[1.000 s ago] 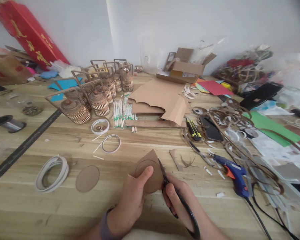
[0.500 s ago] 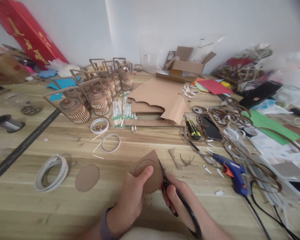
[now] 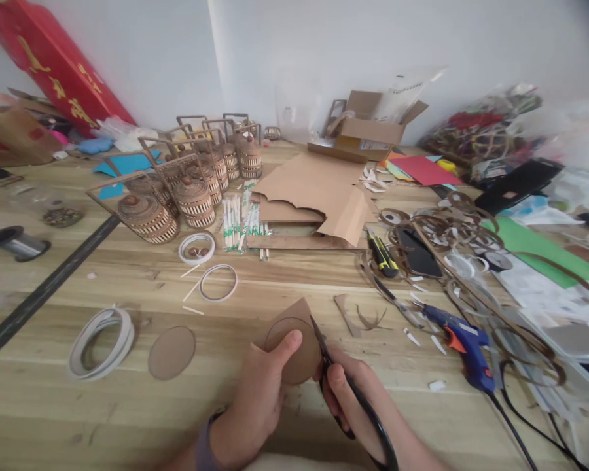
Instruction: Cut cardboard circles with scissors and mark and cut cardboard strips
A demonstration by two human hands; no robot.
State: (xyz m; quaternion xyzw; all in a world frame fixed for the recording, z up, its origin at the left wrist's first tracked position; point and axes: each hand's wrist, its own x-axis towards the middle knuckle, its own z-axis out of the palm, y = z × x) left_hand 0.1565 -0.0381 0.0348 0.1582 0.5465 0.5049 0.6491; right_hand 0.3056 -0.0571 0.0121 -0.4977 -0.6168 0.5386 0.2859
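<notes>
My left hand (image 3: 259, 398) pinches a piece of brown cardboard (image 3: 294, 340) with a circle drawn on it, thumb on top. My right hand (image 3: 349, 400) grips black scissors (image 3: 346, 386), and their blades bite into the cardboard's right edge along the drawn circle. A finished cardboard disc (image 3: 171, 352) lies flat on the wooden table (image 3: 142, 412) to the left of my hands.
Tape rings (image 3: 101, 333) lie at the left, with small woven lidded baskets (image 3: 150, 217) behind. Torn cardboard sheets (image 3: 319, 193), a yellow utility knife (image 3: 381, 252), a blue glue gun (image 3: 464, 343) with its cord, and cardboard offcut strips (image 3: 451, 235) crowd the right side.
The hands, the cardboard and the scissors stay nearly where they were; the view has shifted slightly. The blades have hardly advanced along the circle.
</notes>
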